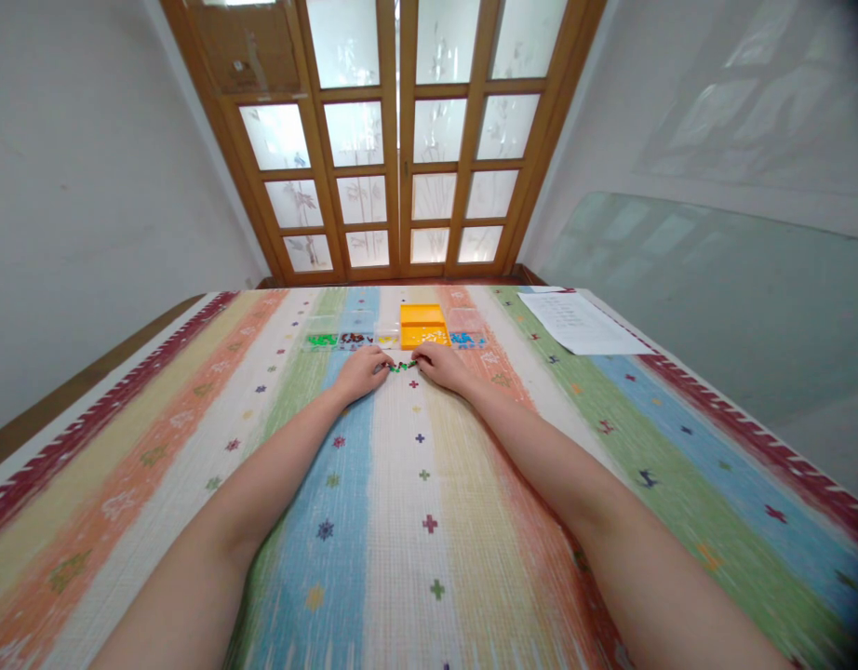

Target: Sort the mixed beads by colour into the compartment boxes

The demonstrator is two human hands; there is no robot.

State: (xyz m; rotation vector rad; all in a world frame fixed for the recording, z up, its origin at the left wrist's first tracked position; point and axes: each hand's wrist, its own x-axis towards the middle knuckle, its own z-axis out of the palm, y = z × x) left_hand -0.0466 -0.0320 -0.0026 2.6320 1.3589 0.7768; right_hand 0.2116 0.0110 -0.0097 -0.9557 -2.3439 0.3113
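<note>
A short row of small green and dark beads (402,367) lies on the striped cloth between my hands. My left hand (363,372) is at the row's left end, its fingers bent together at the beads. At the right end is my right hand (437,363), thumb and fingers closed close to a dark bead. What either hand pinches is too small to make out. Just beyond them stand clear boxes of green pieces (323,341), dark red pieces (355,340), yellow pieces (386,341) and blue pieces (466,341). An open orange box (422,314) holds white pieces (433,337).
The striped tablecloth (401,521) covers the table. A printed paper sheet (581,321) lies at the far right. Behind the table are wooden doors with glass panes (437,130), and a glass panel (708,288) leans against the right wall.
</note>
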